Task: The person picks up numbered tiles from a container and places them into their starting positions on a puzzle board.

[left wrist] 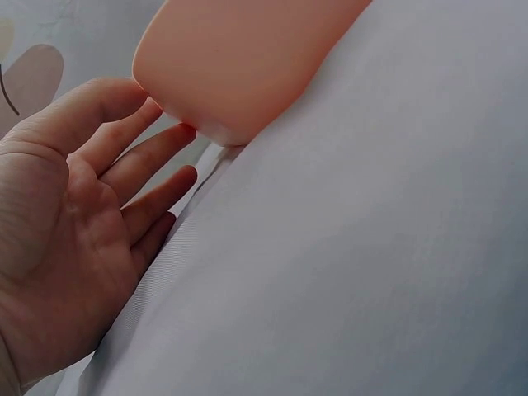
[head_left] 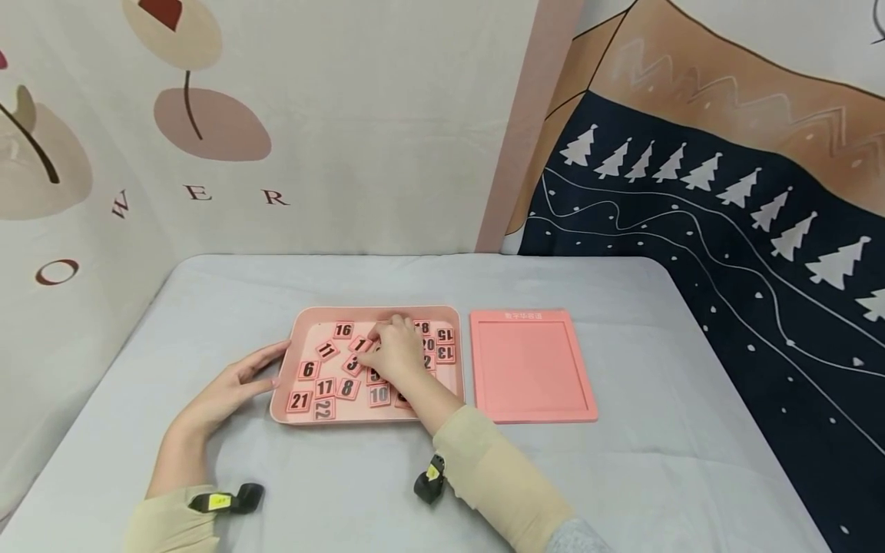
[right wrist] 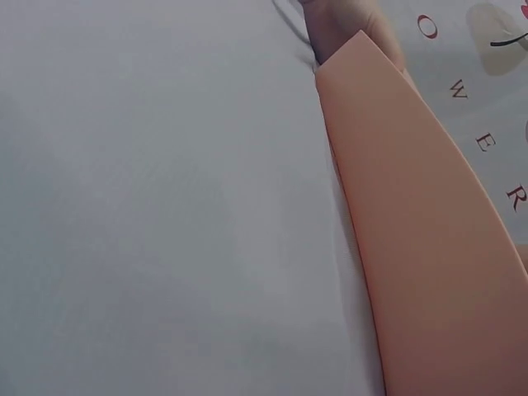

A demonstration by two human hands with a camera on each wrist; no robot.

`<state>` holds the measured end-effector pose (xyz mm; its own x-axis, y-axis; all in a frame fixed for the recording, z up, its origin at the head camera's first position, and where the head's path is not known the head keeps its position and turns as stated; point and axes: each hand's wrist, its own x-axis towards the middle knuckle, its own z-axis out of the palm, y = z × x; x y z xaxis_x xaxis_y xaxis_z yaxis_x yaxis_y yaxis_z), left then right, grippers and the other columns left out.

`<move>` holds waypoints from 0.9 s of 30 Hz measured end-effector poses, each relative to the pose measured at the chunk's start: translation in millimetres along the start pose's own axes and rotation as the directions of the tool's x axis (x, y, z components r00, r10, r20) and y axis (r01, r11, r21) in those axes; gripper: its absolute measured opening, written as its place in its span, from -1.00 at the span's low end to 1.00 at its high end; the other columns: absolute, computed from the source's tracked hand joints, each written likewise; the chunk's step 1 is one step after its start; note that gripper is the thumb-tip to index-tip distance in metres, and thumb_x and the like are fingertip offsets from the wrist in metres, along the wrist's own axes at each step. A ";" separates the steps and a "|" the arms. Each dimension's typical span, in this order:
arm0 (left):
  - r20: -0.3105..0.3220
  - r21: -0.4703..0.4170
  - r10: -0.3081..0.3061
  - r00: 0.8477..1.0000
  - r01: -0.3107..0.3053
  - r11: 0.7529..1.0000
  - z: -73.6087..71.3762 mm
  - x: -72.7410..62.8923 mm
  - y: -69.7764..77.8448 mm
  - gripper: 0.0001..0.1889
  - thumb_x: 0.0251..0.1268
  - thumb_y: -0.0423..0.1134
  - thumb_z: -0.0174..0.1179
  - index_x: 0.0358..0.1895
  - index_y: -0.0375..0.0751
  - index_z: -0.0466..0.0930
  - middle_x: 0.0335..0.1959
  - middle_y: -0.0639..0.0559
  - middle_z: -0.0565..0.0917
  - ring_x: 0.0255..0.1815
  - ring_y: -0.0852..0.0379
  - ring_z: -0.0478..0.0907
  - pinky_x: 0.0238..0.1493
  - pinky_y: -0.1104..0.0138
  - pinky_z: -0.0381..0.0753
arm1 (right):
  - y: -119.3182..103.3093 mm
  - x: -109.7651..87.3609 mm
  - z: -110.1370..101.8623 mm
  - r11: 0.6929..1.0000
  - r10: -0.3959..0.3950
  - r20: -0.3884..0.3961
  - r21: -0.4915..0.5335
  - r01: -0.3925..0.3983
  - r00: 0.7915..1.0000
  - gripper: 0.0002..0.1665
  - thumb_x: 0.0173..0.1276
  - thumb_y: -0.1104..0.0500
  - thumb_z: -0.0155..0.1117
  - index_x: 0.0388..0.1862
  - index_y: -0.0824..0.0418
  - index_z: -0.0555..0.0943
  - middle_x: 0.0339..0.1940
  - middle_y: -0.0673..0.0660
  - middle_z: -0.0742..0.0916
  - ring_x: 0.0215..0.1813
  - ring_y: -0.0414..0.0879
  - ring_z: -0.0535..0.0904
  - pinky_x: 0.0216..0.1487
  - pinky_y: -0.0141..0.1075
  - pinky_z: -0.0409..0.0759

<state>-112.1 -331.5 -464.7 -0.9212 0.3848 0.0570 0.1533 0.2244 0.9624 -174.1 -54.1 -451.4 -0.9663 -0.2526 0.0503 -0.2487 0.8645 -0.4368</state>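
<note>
A shallow pink tray [head_left: 366,421] holds several flat number tiles, among them a 16 tile [head_left: 343,330], a 17 tile [head_left: 325,387] and an 8 tile [head_left: 348,389]. My left hand [head_left: 231,388] is at the tray's left end, with fingertips against its outer wall; the left wrist view shows those fingers [left wrist: 148,165] fairly straight. Over the middle of the tray, my right hand [head_left: 397,349] reaches down with bent fingers, its thumb close to the 3 tile [head_left: 353,365] and the 1 tile [head_left: 359,344]. I cannot tell whether it pinches a tile. The hand hides some tiles.
Right of the tray lies a pink square frame board [head_left: 528,365] with a raised border. Both rest on a table with a pale cloth [head_left: 657,445]. Printed curtains [head_left: 373,138] hang behind. A small black camera is strapped to each wrist.
</note>
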 end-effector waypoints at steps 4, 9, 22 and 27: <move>-0.002 0.008 0.000 1.000 0.000 1.000 -0.4 0.0 -0.5 -0.41 0.34 -0.48 0.09 0.41 -0.46 0.15 0.41 0.12 0.31 0.32 0.50 0.16 0.22 0.65 0.13 | 1.1 -0.4 0.9 1.000 -0.008 -0.015 0.018 0.008 1.000 -0.67 0.08 -0.20 0.45 -0.28 -0.06 0.70 -0.09 -0.04 0.58 0.02 -0.11 0.40 0.11 -0.24 0.36; -0.001 0.013 0.003 1.000 -0.003 1.000 -0.9 0.3 -0.8 -0.42 0.35 -0.48 0.08 0.41 -0.46 0.14 0.42 0.06 0.30 0.33 0.49 0.16 0.22 0.65 0.13 | 2.0 0.4 1.9 1.000 -0.013 -0.023 0.019 0.013 1.000 -0.70 0.12 -0.20 0.43 -0.31 -0.06 0.70 -0.10 -0.05 0.59 0.00 -0.12 0.40 0.04 -0.28 0.37; -0.004 0.010 0.010 1.000 -0.010 1.000 0.1 -0.3 -0.5 -0.41 0.33 -0.50 0.08 0.40 -0.46 0.15 0.37 0.26 0.32 0.33 0.50 0.15 0.23 0.65 0.12 | 1.3 0.0 1.4 0.998 -0.036 -0.006 -0.060 0.036 0.999 -0.55 0.02 -0.31 0.45 -0.22 -0.09 0.68 -0.08 -0.05 0.57 0.04 -0.12 0.39 0.05 -0.28 0.36; -0.007 0.010 0.003 1.000 -0.003 1.000 0.7 -1.1 -0.1 -0.41 0.34 -0.49 0.08 0.41 -0.44 0.15 0.36 0.29 0.32 0.33 0.51 0.14 0.23 0.65 0.12 | 0.6 -1.0 -0.1 0.996 -0.058 -0.004 -0.074 0.057 0.998 -0.59 0.05 -0.25 0.46 -0.19 -0.09 0.69 -0.13 -0.06 0.57 -0.01 -0.12 0.40 0.01 -0.29 0.35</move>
<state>-110.9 -331.4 -465.1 -0.9233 0.3790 0.0619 0.1598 0.2326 0.9594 -173.3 -53.3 -451.7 -0.9505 -0.3005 0.0788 -0.3080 0.8784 -0.3653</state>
